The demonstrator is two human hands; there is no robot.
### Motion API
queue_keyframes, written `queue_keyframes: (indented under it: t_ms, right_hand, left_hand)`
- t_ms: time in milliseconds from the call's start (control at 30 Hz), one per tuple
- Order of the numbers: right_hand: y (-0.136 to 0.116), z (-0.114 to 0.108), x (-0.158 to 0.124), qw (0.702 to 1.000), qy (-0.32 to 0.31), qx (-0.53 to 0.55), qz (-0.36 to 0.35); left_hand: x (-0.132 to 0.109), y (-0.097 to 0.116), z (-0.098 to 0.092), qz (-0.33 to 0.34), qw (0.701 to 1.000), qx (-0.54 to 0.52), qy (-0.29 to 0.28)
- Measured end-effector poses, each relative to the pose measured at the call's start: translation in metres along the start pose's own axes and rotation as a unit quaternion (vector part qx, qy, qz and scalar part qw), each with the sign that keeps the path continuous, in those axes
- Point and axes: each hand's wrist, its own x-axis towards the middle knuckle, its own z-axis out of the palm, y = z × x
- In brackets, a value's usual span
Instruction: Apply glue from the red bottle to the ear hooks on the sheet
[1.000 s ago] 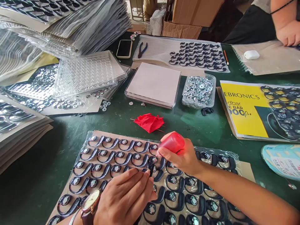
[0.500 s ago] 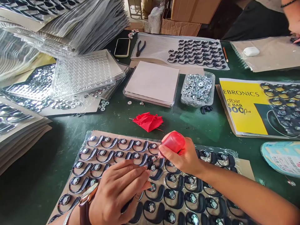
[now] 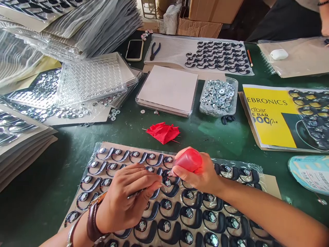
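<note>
My right hand (image 3: 199, 173) is wrapped round a red squeeze bottle (image 3: 189, 160), tilted with its nozzle end down and to the left. That end is at an earhook-shaped black part (image 3: 168, 181) with a round silver centre and thin reddish wires. Close by on the left, my left hand (image 3: 133, 195) is closed in a pinch on a slim metal tool (image 3: 140, 192), possibly tweezers, mostly hidden by the fingers. Under both hands lies a brown card sheet (image 3: 271, 187) covered in clear plastic, with rows of these black parts.
Beyond the sheet lies a crumpled red cloth (image 3: 163, 132). Further back are a clear box of metal discs (image 3: 218, 97), stacked cards (image 3: 168, 89), pliers (image 3: 155, 51) and a phone (image 3: 134, 50). Tall sheet stacks (image 3: 102, 27) stand left. Another person's hand (image 3: 325, 25) shows at far right.
My left hand has drawn back slightly left and turned, showing more of the slim tool. The squeeze bottle has tipped and moved slightly lower. The other person's hand has shifted towards the right edge.
</note>
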Motion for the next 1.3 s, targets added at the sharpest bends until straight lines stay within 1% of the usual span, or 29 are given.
queue_keyframes:
  t_ms: [100,167,233,333,400,467,533,600,633,700,800,900,967,1100,1200,1300]
  right_hand:
    - [0.002,0.001,-0.001,0.999,0.005,-0.007,-0.038]
    - [0.002,0.002,-0.002,0.999,0.005,-0.009,-0.041]
    - [-0.001,-0.001,-0.002,1.0,-0.013,-0.003,-0.015]
    - [-0.014,-0.01,0.002,0.997,-0.049,0.033,0.056]
    - [-0.025,-0.019,0.007,0.989,-0.065,0.087,0.1]
    - [-0.033,-0.025,0.01,0.979,-0.081,0.142,0.122]
    - [-0.037,-0.025,0.011,0.972,-0.093,0.173,0.129]
    - [-0.035,-0.019,0.007,0.973,-0.083,0.173,0.128]
    - [-0.032,-0.015,0.004,0.977,-0.071,0.161,0.124]
    - [-0.025,-0.005,-0.003,0.988,-0.038,0.117,0.095]
    - [-0.013,0.007,-0.012,0.998,0.009,0.052,0.017]
    - [-0.006,0.01,-0.016,0.998,0.037,0.029,-0.038]
    - [-0.005,0.01,-0.015,0.998,0.039,0.027,-0.047]
    - [-0.005,0.01,-0.013,0.997,0.038,0.02,-0.057]
    - [-0.005,0.01,-0.012,0.996,0.044,-0.007,-0.073]
    - [-0.003,0.011,-0.013,0.997,0.03,-0.025,-0.066]
  left_hand:
    - [0.002,-0.003,-0.002,-0.022,1.0,-0.004,0.0]
    - [0.002,-0.004,-0.003,-0.031,0.999,-0.011,0.007]
    - [0.002,-0.002,-0.002,-0.034,0.999,-0.012,0.014]
    - [-0.002,0.0,0.001,-0.023,0.999,-0.005,0.022]
    - [-0.007,0.001,0.003,-0.006,1.0,0.005,0.027]
    - [-0.014,0.004,0.005,0.022,0.999,0.018,0.035]
    - [-0.023,0.008,0.005,0.065,0.997,0.037,0.033]
    - [-0.031,0.014,0.005,0.113,0.991,0.064,0.02]
    - [-0.034,0.017,0.004,0.133,0.988,0.081,0.011]
    - [-0.037,0.022,0.004,0.153,0.982,0.111,0.012]
    - [-0.035,0.026,0.005,0.162,0.977,0.138,0.013]
    - [-0.032,0.026,0.008,0.163,0.976,0.147,0.006]
    - [-0.033,0.026,0.009,0.158,0.975,0.155,0.008]
    - [-0.038,0.03,0.012,0.155,0.972,0.176,-0.005]
    - [-0.038,0.032,0.013,0.146,0.974,0.173,0.012]
    - [-0.036,0.033,0.013,0.146,0.974,0.175,0.01]
